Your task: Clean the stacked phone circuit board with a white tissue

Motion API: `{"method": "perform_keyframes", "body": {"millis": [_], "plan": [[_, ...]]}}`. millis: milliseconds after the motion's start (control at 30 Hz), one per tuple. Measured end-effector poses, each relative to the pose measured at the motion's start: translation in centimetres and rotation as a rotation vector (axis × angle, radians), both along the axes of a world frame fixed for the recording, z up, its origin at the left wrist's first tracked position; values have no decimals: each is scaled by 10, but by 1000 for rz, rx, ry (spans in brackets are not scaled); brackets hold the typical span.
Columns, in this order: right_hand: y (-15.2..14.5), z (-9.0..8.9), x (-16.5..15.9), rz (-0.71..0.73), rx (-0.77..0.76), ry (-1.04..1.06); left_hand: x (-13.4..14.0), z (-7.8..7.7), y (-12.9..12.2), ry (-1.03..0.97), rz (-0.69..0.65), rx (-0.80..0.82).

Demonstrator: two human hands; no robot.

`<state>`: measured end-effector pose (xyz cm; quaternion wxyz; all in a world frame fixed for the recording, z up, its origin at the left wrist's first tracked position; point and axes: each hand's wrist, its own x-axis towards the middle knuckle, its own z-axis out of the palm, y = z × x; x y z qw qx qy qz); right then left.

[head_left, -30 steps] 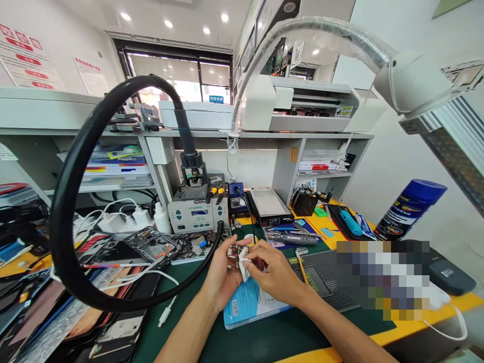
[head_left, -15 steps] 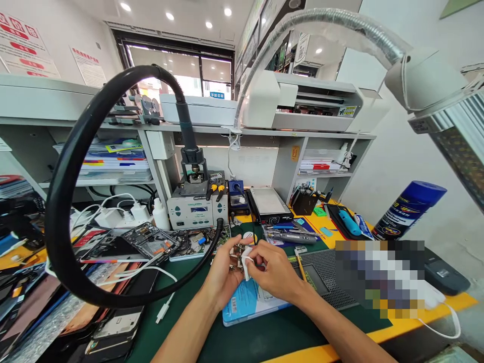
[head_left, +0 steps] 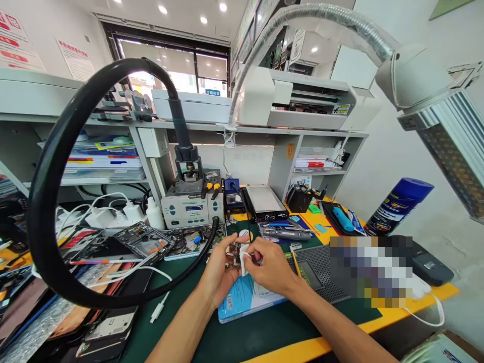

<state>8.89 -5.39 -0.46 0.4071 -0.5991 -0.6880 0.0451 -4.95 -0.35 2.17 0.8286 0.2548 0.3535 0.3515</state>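
The left hand [head_left: 217,269] is closed around a small metallic circuit board [head_left: 232,254], held upright above the front middle of the green worktop mat [head_left: 189,297]; the right hand [head_left: 270,267] pinches a small white wipe [head_left: 244,258] against the board's right edge (the contact spot itself is too small to make out); under both hands lies a flat light-blue package [head_left: 242,302]; just right of it sits a dark grey perforated pad [head_left: 325,275]; a thick black hose [head_left: 56,201] loops over the mat's left side to a grey rework station [head_left: 189,209] at the back.
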Motion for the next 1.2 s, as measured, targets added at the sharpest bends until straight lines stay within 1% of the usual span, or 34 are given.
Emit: {"method": "perform_keyframes", "body": {"millis": [167, 367, 700, 900, 1200], "plan": [[2, 0, 0, -53, 5, 37, 0, 2, -1, 0, -14, 16], [3, -3, 2, -72, 11, 28, 0, 1, -2, 14, -19, 41], [4, -2, 4, -90, -19, 28, 0, -1, -2, 22, -40, 89], [4, -3, 5, -60, -10, 51, -1, -1, -2, 18, -47, 94], [3, -2, 3, 2, 53, 57, 0, 3, -5, 19, -50, 82]]}}
